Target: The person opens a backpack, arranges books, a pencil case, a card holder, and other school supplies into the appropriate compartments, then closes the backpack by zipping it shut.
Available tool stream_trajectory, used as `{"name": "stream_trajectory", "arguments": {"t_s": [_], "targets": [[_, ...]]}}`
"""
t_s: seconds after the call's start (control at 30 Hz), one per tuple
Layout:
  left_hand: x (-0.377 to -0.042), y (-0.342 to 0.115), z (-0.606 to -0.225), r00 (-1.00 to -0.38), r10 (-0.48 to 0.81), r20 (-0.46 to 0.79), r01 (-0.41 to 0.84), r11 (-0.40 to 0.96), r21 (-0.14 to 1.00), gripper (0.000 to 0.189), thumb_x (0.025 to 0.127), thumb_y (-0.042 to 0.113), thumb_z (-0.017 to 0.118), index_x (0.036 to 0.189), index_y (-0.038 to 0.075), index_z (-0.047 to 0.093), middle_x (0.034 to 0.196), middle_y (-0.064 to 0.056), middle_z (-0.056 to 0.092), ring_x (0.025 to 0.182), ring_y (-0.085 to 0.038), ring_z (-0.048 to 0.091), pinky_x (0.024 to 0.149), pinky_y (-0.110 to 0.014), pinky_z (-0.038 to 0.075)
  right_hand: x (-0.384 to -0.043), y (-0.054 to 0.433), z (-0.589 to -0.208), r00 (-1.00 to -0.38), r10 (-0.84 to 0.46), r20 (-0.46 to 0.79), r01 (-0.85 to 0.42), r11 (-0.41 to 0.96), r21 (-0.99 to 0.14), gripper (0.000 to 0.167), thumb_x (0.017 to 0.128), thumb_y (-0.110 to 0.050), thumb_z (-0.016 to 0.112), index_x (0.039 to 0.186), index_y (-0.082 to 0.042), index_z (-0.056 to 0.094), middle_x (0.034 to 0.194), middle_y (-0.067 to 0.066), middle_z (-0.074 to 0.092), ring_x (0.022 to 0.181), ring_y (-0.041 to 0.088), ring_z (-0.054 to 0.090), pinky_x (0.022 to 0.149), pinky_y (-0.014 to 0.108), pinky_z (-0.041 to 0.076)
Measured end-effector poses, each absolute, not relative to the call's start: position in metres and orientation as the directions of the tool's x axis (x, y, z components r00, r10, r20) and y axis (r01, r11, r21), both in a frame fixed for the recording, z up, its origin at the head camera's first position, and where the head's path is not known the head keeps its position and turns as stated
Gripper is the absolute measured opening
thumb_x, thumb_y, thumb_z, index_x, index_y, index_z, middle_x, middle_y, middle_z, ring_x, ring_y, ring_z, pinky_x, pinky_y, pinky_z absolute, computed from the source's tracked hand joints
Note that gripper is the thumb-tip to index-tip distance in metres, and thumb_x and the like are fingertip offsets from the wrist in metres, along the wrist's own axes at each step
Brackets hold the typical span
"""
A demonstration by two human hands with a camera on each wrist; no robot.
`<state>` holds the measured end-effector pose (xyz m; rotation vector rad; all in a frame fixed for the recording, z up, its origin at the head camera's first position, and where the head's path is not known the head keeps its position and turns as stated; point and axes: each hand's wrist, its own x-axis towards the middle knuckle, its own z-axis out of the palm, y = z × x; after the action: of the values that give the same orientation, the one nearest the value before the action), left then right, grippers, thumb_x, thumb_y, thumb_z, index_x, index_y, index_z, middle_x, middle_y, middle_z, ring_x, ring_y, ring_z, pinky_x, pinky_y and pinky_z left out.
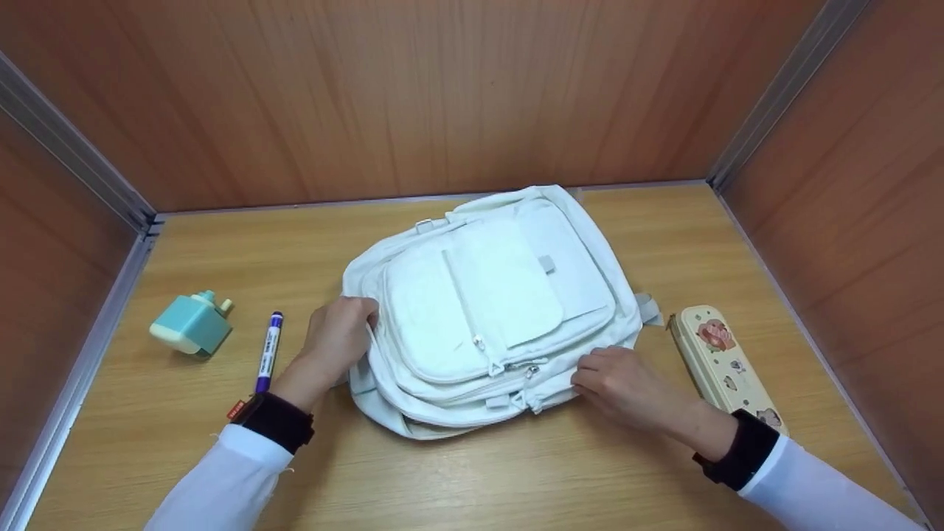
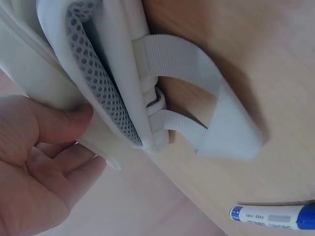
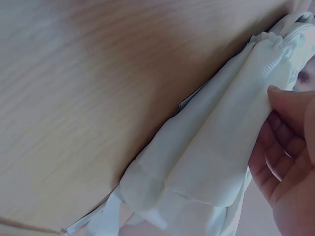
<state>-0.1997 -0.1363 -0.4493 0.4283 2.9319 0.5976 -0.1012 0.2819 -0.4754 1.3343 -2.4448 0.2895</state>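
Note:
A white backpack [image 1: 501,280] lies at a slant on the wooden table, its front pockets facing up. At its left side my left hand [image 1: 341,332] pinches the fabric edge between thumb and curled fingers. The left wrist view shows a grey mesh panel [image 2: 101,73] and a looped webbing strap [image 2: 182,59] beside that hand [image 2: 44,162]. On the near right side my right hand [image 1: 616,383] grips the bag's edge. Its thumb lies on the fabric and its fingers curl behind in the right wrist view. Zipper pulls [image 1: 527,398] hang near the bag's front edge.
A teal and cream pencil sharpener [image 1: 195,324] with a crank stands on the left. Beside it lies a purple-capped marker [image 1: 269,354]. A cream pencil case [image 1: 726,365] with cartoon prints lies right of the bag, partly behind my right wrist. Wooden panels [image 1: 457,96] enclose the table.

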Motion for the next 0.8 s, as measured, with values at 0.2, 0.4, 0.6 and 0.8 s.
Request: {"name": "stream_trajectory", "arguments": {"t_s": [0.2,0.4,0.6,0.8], "targets": [[-0.216,-0.134,-0.451,-0.951,0.308,0.007,0.289,0.881,0.374,0.027,0.092,-0.014,0.054,0.084,0.005,0.071,0.078,-0.01,0.065,0.073,-0.028,0.06,0.067,-0.039,0.049,-0.098,0.273,-0.476,-0.48,-0.777,0.406,-0.86,0.509,-0.041,0.012,0.084,-0.004,0.083,0.088,-0.01,0.073,0.083,-0.002,0.064,0.073,0.014,0.061,0.069,0.032,0.053],[-0.231,-0.131,-0.457,-0.944,0.318,0.093,0.33,0.878,0.347,0.028,0.091,-0.014,0.054,0.076,0.006,0.066,0.07,-0.009,0.061,0.066,-0.028,0.057,0.062,-0.039,0.046,-0.096,0.266,-0.477,-0.48,-0.771,0.418,-0.862,0.504,-0.06,0.012,0.085,-0.004,0.082,0.089,-0.01,0.073,0.083,-0.003,0.064,0.073,0.014,0.06,0.067,0.03,0.052],[-0.241,-0.127,-0.467,-0.937,0.32,0.142,0.35,0.881,0.319,0.024,0.093,-0.011,0.055,0.082,0.005,0.07,0.082,-0.013,0.071,0.075,-0.032,0.066,0.066,-0.046,0.054,-0.095,0.261,-0.478,-0.519,-0.763,0.386,-0.841,0.535,-0.073,0.008,0.087,-0.006,0.081,0.092,-0.011,0.075,0.088,-0.002,0.067,0.077,0.014,0.062,0.069,0.031,0.054],[-0.245,-0.125,-0.471,-0.933,0.32,0.165,0.358,0.879,0.317,0.023,0.094,-0.011,0.056,0.087,0.005,0.071,0.088,-0.015,0.073,0.08,-0.033,0.068,0.069,-0.047,0.055,-0.096,0.26,-0.479,-0.562,-0.743,0.363,-0.818,0.564,-0.111,0.006,0.091,-0.007,0.078,0.096,-0.009,0.076,0.09,-0.001,0.067,0.079,0.015,0.063,0.07,0.031,0.055]]}}
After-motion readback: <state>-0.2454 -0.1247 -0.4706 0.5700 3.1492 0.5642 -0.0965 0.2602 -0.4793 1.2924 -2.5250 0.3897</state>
